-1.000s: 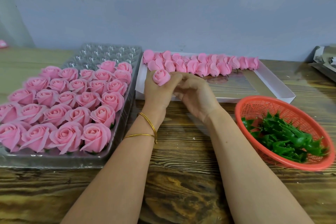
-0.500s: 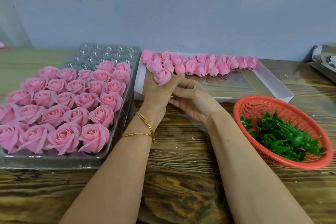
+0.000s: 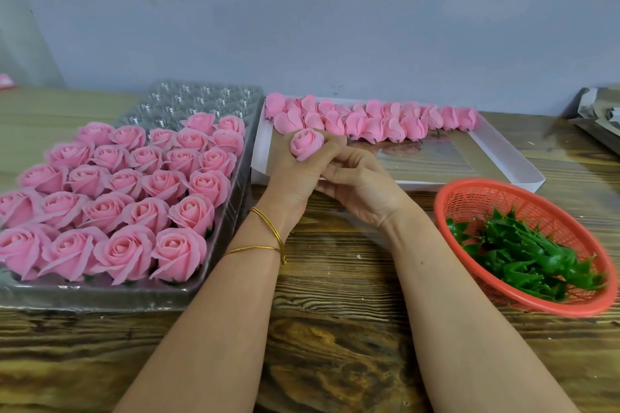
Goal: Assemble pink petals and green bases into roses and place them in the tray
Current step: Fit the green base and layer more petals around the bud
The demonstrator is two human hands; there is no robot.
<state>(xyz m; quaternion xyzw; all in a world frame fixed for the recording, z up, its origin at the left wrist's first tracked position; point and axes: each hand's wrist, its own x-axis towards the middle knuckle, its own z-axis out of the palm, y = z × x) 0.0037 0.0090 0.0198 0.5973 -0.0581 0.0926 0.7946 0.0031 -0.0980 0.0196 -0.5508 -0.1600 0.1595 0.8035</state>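
Head view, positions read as on a clock face laid over the frame.

1. Left hand [image 3: 295,174]: just above centre, toward 12 o'clock. Fingers curled round a pink bud [image 3: 306,143], which is held upright above the fingertips, over the near left corner of the white box. Two gold bangles [image 3: 268,235] sit on the wrist.
2. Right hand [image 3: 362,184]: just beside the left at its 3 o'clock, touching it. Fingers bent inward, tips tucked under the bud. Whether they grip anything cannot be told, as the underside of the bud is hidden.
3. Tray [image 3: 134,295]: clear plastic, at 9 o'clock. Holds rows of finished roses [image 3: 134,198]. Bare cups show at its 12 o'clock end.
4. White box [image 3: 503,157]: shallow, at 1 o'clock, just beside the tray. Loose pink petals [image 3: 369,121] lie in a line along its far wall.
5. Red basket [image 3: 469,191]: mesh, at 4 o'clock, near the box. Holds a heap of green bases [image 3: 523,251].
6. Wooden table [image 3: 335,345]: carries all of the above. Both forearms cross it from 6 o'clock.
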